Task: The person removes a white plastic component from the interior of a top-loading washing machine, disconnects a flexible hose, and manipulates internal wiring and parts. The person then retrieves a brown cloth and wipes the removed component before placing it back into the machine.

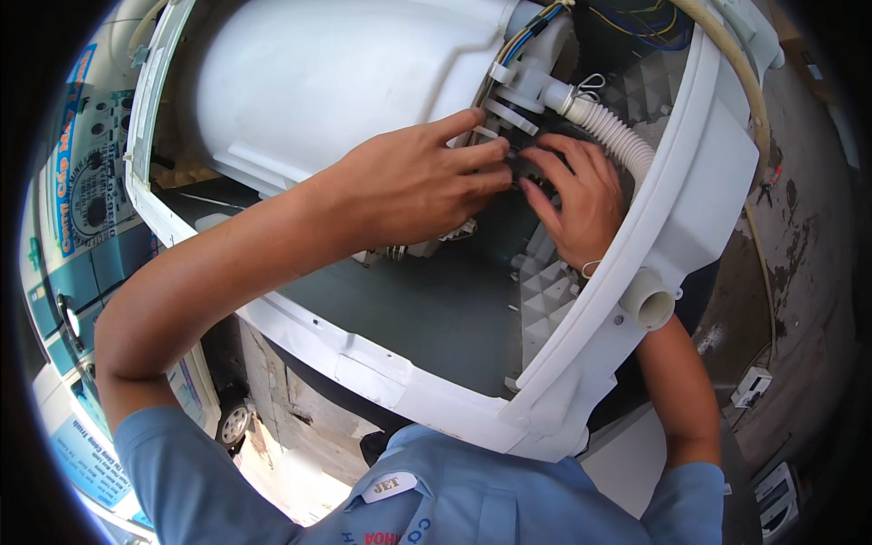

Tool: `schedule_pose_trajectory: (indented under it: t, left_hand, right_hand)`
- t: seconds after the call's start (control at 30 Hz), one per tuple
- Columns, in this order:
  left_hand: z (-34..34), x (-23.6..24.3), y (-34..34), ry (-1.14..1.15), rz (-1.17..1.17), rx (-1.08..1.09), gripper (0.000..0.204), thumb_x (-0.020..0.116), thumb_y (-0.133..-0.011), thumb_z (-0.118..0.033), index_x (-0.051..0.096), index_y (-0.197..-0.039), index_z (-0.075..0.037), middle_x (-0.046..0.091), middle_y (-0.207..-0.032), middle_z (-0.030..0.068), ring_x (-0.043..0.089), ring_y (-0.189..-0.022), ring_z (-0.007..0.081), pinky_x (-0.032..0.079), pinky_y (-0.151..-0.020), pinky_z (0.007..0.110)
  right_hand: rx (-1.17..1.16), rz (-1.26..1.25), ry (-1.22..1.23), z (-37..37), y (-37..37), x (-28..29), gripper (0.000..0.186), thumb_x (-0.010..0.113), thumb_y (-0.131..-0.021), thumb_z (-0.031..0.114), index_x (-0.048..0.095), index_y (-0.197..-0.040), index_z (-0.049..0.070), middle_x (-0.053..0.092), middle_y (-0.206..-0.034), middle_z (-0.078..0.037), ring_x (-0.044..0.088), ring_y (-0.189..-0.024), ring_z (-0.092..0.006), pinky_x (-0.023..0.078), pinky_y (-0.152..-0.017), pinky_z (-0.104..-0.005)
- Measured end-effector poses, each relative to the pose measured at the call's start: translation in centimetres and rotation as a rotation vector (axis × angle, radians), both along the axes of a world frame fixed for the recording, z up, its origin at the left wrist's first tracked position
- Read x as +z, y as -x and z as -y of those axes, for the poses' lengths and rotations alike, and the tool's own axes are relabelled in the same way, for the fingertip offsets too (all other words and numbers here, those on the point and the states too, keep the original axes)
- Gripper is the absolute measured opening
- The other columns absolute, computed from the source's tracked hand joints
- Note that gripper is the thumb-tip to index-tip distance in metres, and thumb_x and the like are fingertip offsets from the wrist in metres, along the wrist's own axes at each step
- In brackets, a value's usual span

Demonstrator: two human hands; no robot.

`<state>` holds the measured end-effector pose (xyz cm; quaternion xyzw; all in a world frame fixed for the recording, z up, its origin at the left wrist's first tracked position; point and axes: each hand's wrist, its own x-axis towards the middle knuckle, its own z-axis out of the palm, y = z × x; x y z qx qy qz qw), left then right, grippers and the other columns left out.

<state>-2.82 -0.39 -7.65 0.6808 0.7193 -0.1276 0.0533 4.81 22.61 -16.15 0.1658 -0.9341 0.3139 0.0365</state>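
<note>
A fitting [522,89] sits just past the left hand [434,173], a hose [610,129] beyond the right hand [586,202], thumb parted. Either's grip I cannot tell.

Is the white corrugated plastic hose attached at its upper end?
Attached: the hose meets a white plastic stub, with a silver wire clip there.

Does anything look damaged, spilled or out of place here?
No spill or clear break shows. The white machine cabinet is open, baring its white tub, with left hand and right hand at the fittings. The grey concrete at right looks blotchy; wear or damage, I can't tell.
</note>
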Motion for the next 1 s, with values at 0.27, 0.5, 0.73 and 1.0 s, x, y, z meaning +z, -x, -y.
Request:
schedule_pose_trajectory:
  t: [0.27,0.5,0.73,1.0]
  left_hand:
    - [0.1,-2.5,-0.9,-0.052,0.092,0.156,0.045,0.066,-0.091,-0.041,0.074,-0.114,-0.003,0.068,-0.123,0.0076,0.058,-0.115,0.0205,0.038,-0.114,0.042]
    - [-0.7,-2.5,-0.9,-0.054,0.131,0.221,0.027,0.068,-0.086,-0.023,0.078,-0.099,-0.002,0.068,-0.118,0.0059,0.061,-0.105,0.017,0.04,-0.11,0.039]
    - [-0.2,-2.8,-0.9,-0.061,0.13,0.256,0.025,0.074,-0.08,-0.023,0.079,-0.1,-0.009,0.067,-0.123,0.0,0.061,-0.1,0.0136,0.042,-0.105,0.038]
    - [0.0,-2.8,-0.7,0.003,0.102,0.223,0.036,0.076,-0.077,-0.034,0.077,-0.107,-0.015,0.065,-0.132,-0.0029,0.061,-0.1,0.01,0.041,-0.106,0.037]
  right_hand:
    - [-0.178,0.226,0.272,2.0,0.0,-2.2,0.026,0.071,-0.094,0.018,0.075,-0.117,0.006,0.062,-0.127,-0.015,0.057,-0.117,-0.0375,0.046,-0.102,-0.0464]
    - [-0.196,0.38,0.299,2.2,1.0,-2.4,0.024,0.07,-0.096,0.019,0.075,-0.114,0.005,0.062,-0.127,-0.018,0.055,-0.121,-0.0377,0.044,-0.104,-0.0468]
    - [-0.101,0.442,0.444,1.5,1.7,-2.9,0.021,0.073,-0.093,0.015,0.076,-0.11,0.003,0.061,-0.129,-0.022,0.057,-0.122,-0.0397,0.043,-0.106,-0.0464]
    - [-0.091,0.404,0.45,1.1,1.8,-3.4,0.019,0.074,-0.093,0.015,0.076,-0.105,0.002,0.062,-0.124,-0.022,0.059,-0.118,-0.0379,0.044,-0.102,-0.0448]
